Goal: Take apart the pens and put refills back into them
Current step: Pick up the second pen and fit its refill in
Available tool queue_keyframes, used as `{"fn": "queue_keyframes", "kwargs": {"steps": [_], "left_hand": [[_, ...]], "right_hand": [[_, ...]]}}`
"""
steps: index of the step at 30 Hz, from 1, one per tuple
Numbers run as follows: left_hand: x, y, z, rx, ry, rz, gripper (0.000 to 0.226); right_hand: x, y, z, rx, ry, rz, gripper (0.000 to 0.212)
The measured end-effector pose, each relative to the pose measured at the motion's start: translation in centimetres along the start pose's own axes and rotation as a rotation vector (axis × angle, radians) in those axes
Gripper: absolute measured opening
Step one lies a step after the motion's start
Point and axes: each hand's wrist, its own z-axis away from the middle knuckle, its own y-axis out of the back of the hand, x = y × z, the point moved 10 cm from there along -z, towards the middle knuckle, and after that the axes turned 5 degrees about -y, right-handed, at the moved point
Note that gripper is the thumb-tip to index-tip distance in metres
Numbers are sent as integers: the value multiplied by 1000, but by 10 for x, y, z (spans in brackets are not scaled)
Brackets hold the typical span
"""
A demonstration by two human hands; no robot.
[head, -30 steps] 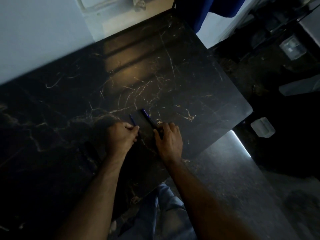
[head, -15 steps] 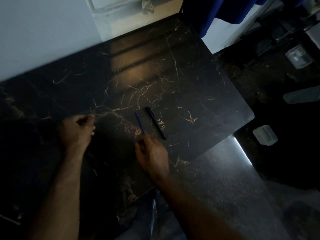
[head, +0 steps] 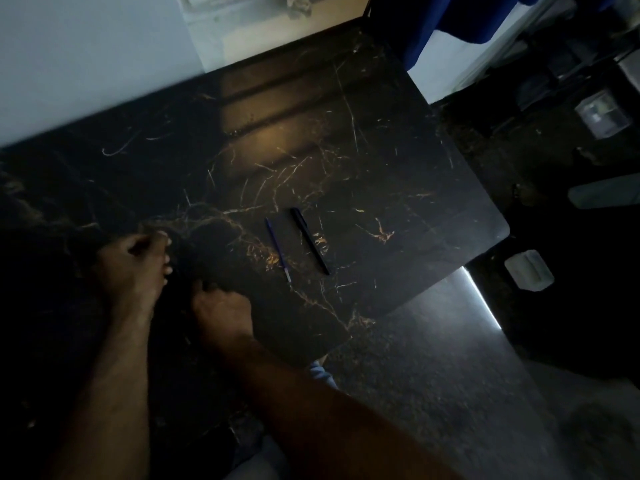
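Right hand (head: 221, 310) is brought leftward beside left hand (head: 133, 271) | fingers seemingly curled, hold cannot be told | refill (head: 278, 249), pen (head: 309, 240) laid side by side.

Glossy black marble-look table (head: 346, 140); smooth plastic pen barrel (head: 309, 240).

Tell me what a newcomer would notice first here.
A thin blue refill and a black pen lie side by side, not touching, in the middle of the dark table. The left hand and right hand are curled lower left, clear of both; whether they hold anything is too dark to tell.
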Motion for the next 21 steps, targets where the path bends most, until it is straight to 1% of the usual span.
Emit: {"fn": "queue_keyframes", "kwargs": {"steps": [3, 6, 8, 10, 12, 13, 14, 16, 17, 19, 21], "left_hand": [[-5, 3, 2, 18, 1, 22, 22], [-6, 3, 4, -20, 2, 40, 12], [-4, -4, 7, -142, -2, 51, 12], [2, -19, 17, -333, -7, 93, 14], [12, -35, 34, -519, -3, 183, 15], [20, -41, 43, -580, -1, 232, 20], [28, -45, 49, -615, -7, 276, 31], [41, -49, 55, -623, -36, 333, 58], [48, -50, 56, -619, -51, 355, 66], [61, -49, 58, -638, -91, 390, 70], [77, -46, 62, -663, -127, 435, 67]], "right_hand": [[5, 5, 2, 10, -44, -37, 36], [18, 18, 8, 15, -111, -222, 35], [27, 30, 14, 4, -135, -427, 30], [36, 44, 21, 2, -133, -618, 22], [44, 61, 26, 37, -116, -740, 15], [47, 70, 30, 57, -106, -772, 11], [51, 78, 32, 76, -100, -792, 8], [60, 89, 36, 108, -119, -837, 5], [63, 95, 38, 117, -134, -876, 5], [65, 108, 42, 135, -137, -968, 8], [63, 127, 46, 180, -95, -964, 6]]}}
